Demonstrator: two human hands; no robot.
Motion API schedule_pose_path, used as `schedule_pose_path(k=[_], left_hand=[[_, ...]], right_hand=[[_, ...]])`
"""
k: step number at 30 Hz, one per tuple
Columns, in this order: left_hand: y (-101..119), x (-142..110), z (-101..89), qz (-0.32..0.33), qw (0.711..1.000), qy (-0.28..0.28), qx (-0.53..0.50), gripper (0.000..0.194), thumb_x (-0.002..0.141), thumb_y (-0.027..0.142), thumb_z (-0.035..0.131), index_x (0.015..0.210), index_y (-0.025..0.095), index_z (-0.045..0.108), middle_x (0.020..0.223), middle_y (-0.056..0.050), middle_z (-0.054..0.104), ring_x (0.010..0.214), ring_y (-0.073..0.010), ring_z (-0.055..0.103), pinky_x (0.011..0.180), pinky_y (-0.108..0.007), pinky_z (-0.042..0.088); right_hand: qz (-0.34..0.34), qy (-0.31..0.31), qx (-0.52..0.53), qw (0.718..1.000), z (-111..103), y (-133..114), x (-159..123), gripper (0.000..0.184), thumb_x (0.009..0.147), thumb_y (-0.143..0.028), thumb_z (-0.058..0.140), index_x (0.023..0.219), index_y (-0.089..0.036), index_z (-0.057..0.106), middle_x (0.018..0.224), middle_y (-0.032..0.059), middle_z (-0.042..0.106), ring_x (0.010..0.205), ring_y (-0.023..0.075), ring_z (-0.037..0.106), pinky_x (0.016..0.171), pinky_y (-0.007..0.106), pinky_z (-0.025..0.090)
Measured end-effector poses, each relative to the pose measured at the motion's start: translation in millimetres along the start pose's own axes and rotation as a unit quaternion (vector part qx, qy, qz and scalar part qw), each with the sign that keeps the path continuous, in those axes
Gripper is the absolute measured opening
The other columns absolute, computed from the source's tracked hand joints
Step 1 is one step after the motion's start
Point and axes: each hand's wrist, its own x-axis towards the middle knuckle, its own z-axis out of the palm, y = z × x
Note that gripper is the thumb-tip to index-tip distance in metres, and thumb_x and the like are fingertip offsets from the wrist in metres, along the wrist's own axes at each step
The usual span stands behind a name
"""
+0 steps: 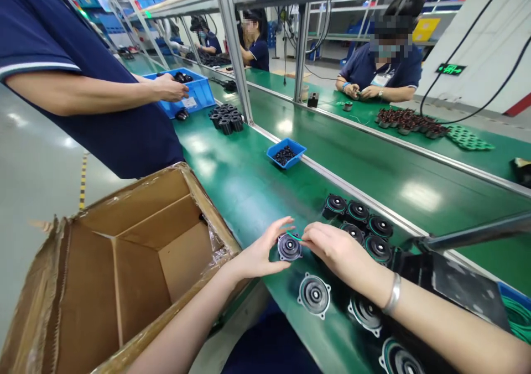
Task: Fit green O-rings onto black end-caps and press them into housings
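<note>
My left hand (pixel 265 252) curves its thumb and fingers around a round metal motor end cover (pixel 289 248) at the table's near edge. In a pinch, my right hand (pixel 329 245) has a thin green rubber ring (pixel 294 237), which lies against the upper rim of that cover. How much of the ring is seated cannot be made out. Just below is a bare silver end cover (pixel 315 295) with a ring-shaped recess. Further covers (pixel 367 313) sit partly under my right forearm. Behind my right hand stand several black motor housings (pixel 357 211) with green rings around their tops.
An open cardboard box (pixel 83 269) stands left of the green table (pixel 253 197). Ahead is a small blue bin (pixel 286 154) of black parts. Metal posts (pixel 234 47) rise along the table. More green rings (pixel 516 318) lie at right. A co-worker's hand (pixel 172 88) reaches over a blue crate (pixel 203 94).
</note>
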Motion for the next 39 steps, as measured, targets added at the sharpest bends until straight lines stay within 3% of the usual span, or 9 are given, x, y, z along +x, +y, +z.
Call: schedule_pose_path(k=[2, 4, 7, 10, 12, 16, 25, 31, 39], left_hand=[[-6, -1, -1.3, 0.016, 0.999, 0.036, 0.013, 0.087, 0.077, 0.027, 0.080, 0.148, 0.025, 0.031, 0.155, -0.016, 0.033, 0.144, -0.0302, 0.037, 0.117, -0.048, 0.038], [-10, -3, -1.3, 0.043, 0.994, 0.082, 0.051, 0.053, 0.083, 0.032, 0.075, 0.130, 0.024, 0.052, 0.142, -0.014, 0.051, 0.136, -0.0279, 0.047, 0.114, -0.047, 0.041], [-15, -5, 0.6, 0.072, 0.986, 0.118, 0.088, 0.015, 0.094, 0.030, 0.061, 0.107, 0.022, 0.061, 0.115, -0.008, 0.067, 0.114, -0.0217, 0.062, 0.103, -0.041, 0.050], [-17, -8, 0.7, 0.095, 0.976, 0.149, 0.125, 0.021, 0.094, 0.029, 0.062, 0.114, 0.022, 0.059, 0.117, -0.009, 0.066, 0.115, -0.0217, 0.062, 0.102, -0.040, 0.052], [-19, -9, -0.7, 0.106, 0.973, 0.138, 0.152, 0.026, 0.094, 0.028, 0.061, 0.119, 0.023, 0.058, 0.124, -0.010, 0.064, 0.119, -0.0222, 0.060, 0.104, -0.040, 0.051], [-21, -11, -2.1, 0.102, 0.979, 0.082, 0.158, 0.011, 0.098, 0.025, 0.055, 0.105, 0.022, 0.063, 0.117, -0.008, 0.068, 0.113, -0.0200, 0.065, 0.099, -0.035, 0.055], [-12, -12, -3.9, 0.086, 0.979, 0.082, 0.168, 0.012, 0.098, 0.018, 0.052, 0.102, 0.020, 0.063, 0.116, -0.009, 0.067, 0.114, -0.0182, 0.065, 0.100, -0.031, 0.055], [-10, -10, -3.0, 0.094, 0.978, 0.099, 0.155, 0.011, 0.097, 0.014, 0.054, 0.102, 0.019, 0.062, 0.115, -0.008, 0.067, 0.114, -0.0186, 0.066, 0.099, -0.032, 0.055], [-11, -15, 7.4, 0.064, 0.989, 0.095, 0.092, 0.007, 0.094, 0.013, 0.058, 0.096, 0.019, 0.061, 0.114, -0.008, 0.055, 0.123, -0.0227, 0.061, 0.104, -0.032, 0.052]], right_hand=[[-0.004, 0.004, -0.017, 1.000, 5, -1, 1, 0.019, 0.102, -0.025, 0.044, 0.092, -0.016, 0.057, 0.093, 0.0083, 0.062, 0.085, 0.0170, 0.061, 0.075, 0.030, 0.052], [-0.011, -0.019, -0.026, 0.999, 10, 0, 2, 0.017, 0.102, -0.024, 0.045, 0.093, -0.016, 0.057, 0.095, 0.0078, 0.062, 0.085, 0.0164, 0.060, 0.075, 0.028, 0.051], [-0.014, -0.062, -0.025, 0.998, 15, 3, 4, 0.017, 0.101, -0.025, 0.046, 0.094, -0.016, 0.059, 0.094, 0.0064, 0.061, 0.081, 0.0151, 0.059, 0.071, 0.026, 0.050], [-0.011, -0.079, -0.011, 0.997, 14, 6, 6, 0.024, 0.102, -0.027, 0.042, 0.095, -0.016, 0.062, 0.094, 0.0075, 0.062, 0.083, 0.0153, 0.059, 0.072, 0.026, 0.051], [-0.019, -0.092, -0.002, 0.996, 12, 7, 7, 0.028, 0.104, -0.027, 0.038, 0.097, -0.016, 0.063, 0.096, 0.0086, 0.063, 0.087, 0.0157, 0.060, 0.076, 0.027, 0.052], [0.002, -0.102, 0.018, 0.995, 10, 8, 9, 0.030, 0.103, -0.032, 0.038, 0.099, -0.015, 0.062, 0.096, 0.0088, 0.063, 0.088, 0.0161, 0.061, 0.080, 0.029, 0.053], [0.002, -0.111, -0.038, 0.993, 13, 14, 7, 0.034, 0.102, -0.039, 0.042, 0.089, -0.015, 0.062, 0.087, 0.0064, 0.061, 0.081, 0.0173, 0.052, 0.078, 0.033, 0.042], [0.011, -0.118, -0.006, 0.993, 10, 12, 0, 0.036, 0.094, -0.051, 0.055, 0.100, -0.016, 0.059, 0.098, 0.0074, 0.062, 0.095, 0.0204, 0.053, 0.089, 0.038, 0.039], [-0.006, -0.094, -0.076, 0.993, 23, -6, -10, 0.019, 0.101, -0.021, 0.047, 0.089, -0.014, 0.060, 0.090, 0.0058, 0.060, 0.090, 0.0191, 0.050, 0.087, 0.037, 0.041]])
